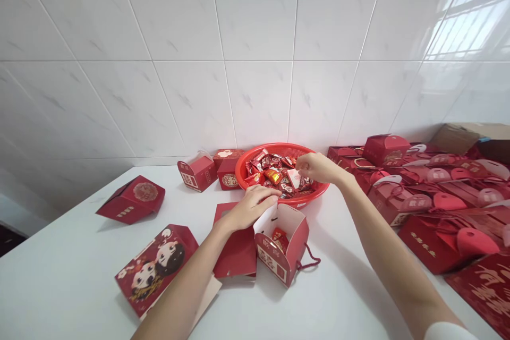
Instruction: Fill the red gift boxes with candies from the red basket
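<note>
A red cardboard gift box (274, 255) stands open on the table, with a few red-wrapped candies (280, 239) inside and a dark red cord handle at its right. My left hand (253, 204) rests at the box's back left edge, thumb and fingers closed about its raised flap. Behind it, a red plastic basket (306, 201) is filled with wrapped candies (273, 174). My right hand (316, 167) reaches over the basket's right side, its fingers pinched on a white and pink packet (294, 178). Part of that packet is covered by the fingers.
On the white table (59, 255) lie a flattened red box (237, 255), a box with cartoon figures (159, 265) and a tilted red box (133, 199). Two small boxes (198, 171) stand by the tiled wall. Many red boxes (430, 234) crowd the right, near a brown carton (454, 141).
</note>
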Motion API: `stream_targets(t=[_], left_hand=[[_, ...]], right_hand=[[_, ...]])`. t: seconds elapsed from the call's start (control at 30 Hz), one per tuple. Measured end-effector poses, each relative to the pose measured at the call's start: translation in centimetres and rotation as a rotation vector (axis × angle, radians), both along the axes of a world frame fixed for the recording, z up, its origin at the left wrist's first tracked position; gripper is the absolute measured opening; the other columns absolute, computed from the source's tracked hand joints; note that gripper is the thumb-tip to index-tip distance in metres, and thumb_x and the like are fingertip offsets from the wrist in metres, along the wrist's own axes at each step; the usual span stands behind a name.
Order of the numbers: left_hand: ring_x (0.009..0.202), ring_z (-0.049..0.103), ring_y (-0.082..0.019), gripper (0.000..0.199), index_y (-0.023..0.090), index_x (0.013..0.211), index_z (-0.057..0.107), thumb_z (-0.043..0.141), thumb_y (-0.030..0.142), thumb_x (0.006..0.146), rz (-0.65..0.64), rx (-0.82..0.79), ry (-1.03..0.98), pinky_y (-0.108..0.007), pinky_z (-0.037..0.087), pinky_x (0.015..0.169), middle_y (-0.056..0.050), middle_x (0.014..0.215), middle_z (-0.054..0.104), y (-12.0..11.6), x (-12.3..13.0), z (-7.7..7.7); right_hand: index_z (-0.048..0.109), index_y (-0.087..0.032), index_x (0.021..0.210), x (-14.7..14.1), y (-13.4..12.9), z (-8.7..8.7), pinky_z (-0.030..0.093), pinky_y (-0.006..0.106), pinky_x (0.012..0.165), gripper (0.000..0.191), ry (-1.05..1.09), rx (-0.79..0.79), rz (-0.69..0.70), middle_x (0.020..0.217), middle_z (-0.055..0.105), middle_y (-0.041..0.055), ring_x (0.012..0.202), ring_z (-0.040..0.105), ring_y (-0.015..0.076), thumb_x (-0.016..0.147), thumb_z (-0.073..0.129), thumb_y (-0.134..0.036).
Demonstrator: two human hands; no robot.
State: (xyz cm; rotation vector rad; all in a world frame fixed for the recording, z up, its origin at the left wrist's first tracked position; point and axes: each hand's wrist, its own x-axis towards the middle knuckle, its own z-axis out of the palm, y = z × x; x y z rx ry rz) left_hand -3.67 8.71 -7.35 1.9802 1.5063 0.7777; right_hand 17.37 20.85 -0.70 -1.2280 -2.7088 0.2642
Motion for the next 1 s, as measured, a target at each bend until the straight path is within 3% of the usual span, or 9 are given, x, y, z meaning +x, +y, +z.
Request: stream_targets(t=[0.13,0.27,0.33,0.47,0.6,0.73,0.83,1.0], left_hand=[[0.129,0.044,-0.026,0.042,0.026,0.123,0.067,0.041,0.047,0.097,-0.005,0.009,-0.007,-0.044,0.025,0.117,-0.003,0.131,0.064,0.1,0.0,-0.1],[0.126,0.048,-0.024,0.04,0.025,0.12,0.069,0.041,0.043,0.098,-0.033,0.037,0.0,-0.043,0.024,0.117,-0.003,0.129,0.066,0.2,0.0,0.0],[0.124,0.049,-0.023,0.04,0.026,0.12,0.069,0.04,0.042,0.098,-0.052,0.049,0.002,-0.043,0.024,0.117,-0.003,0.127,0.067,0.2,-0.1,0.0],[0.125,0.048,-0.023,0.039,0.028,0.119,0.069,0.041,0.044,0.098,-0.056,0.051,-0.006,-0.042,0.025,0.116,-0.002,0.127,0.067,0.3,-0.2,-0.2],[0.125,0.047,-0.024,0.039,0.027,0.117,0.069,0.04,0.044,0.098,-0.043,0.036,-0.001,-0.042,0.025,0.116,-0.002,0.127,0.066,0.4,-0.2,-0.3],[0.119,0.05,-0.025,0.039,0.024,0.107,0.07,0.039,0.046,0.098,-0.032,0.047,0.022,-0.042,0.029,0.113,-0.004,0.118,0.068,0.4,-0.1,-0.3],[0.109,0.054,-0.024,0.04,0.023,0.1,0.069,0.036,0.046,0.099,-0.059,0.08,0.035,-0.042,0.031,0.111,-0.004,0.109,0.068,0.4,0.0,-0.2],[0.115,0.053,-0.024,0.039,0.025,0.106,0.067,0.034,0.043,0.1,-0.083,0.066,0.012,-0.042,0.027,0.114,-0.003,0.115,0.068,0.2,0.1,0.1]], right_hand=[[0.073,-0.017,0.104,-1.3,3.3,-2.8,0.048,0.029,0.08,0.032,-0.216,-0.062,-0.043,0.111,0.071,0.0126,0.101,0.067,0.0256,0.076,0.066,-0.001],[0.068,-0.012,0.105,-2.2,4.5,-4.7,0.052,0.039,0.09,0.019,-0.309,-0.063,-0.074,0.115,0.067,0.0117,0.105,0.064,0.0231,0.089,0.068,-0.021],[0.067,-0.012,0.103,-2.2,4.8,-5.0,0.053,0.041,0.09,0.018,-0.303,-0.062,-0.078,0.111,0.067,0.0101,0.102,0.064,0.0215,0.09,0.067,-0.025],[0.066,-0.011,0.079,-1.3,5.0,-4.0,0.049,0.036,0.084,0.007,-0.176,-0.053,-0.041,0.1,0.07,0.0153,0.101,0.065,0.0282,0.076,0.07,-0.006],[0.063,-0.014,0.094,0.1,2.6,-1.6,0.049,0.027,0.081,0.01,0.066,-0.089,0.071,0.1,0.072,0.0095,0.094,0.067,0.0201,0.09,0.057,-0.02],[0.065,-0.015,0.095,0.7,-2.4,0.8,0.051,0.027,0.074,0.022,0.465,-0.358,0.427,0.093,0.073,0.0062,0.083,0.068,0.018,0.087,0.062,-0.035],[0.07,-0.017,0.091,0.4,-5.7,1.5,0.048,0.026,0.07,0.015,0.377,-0.361,0.543,0.085,0.072,0.0034,0.076,0.066,0.0157,0.085,0.064,-0.029],[0.071,-0.019,0.093,0.1,-8.5,1.6,0.04,0.024,0.062,0.013,0.201,-0.235,0.486,0.08,0.068,0.0008,0.069,0.059,0.0129,0.085,0.06,-0.019]])
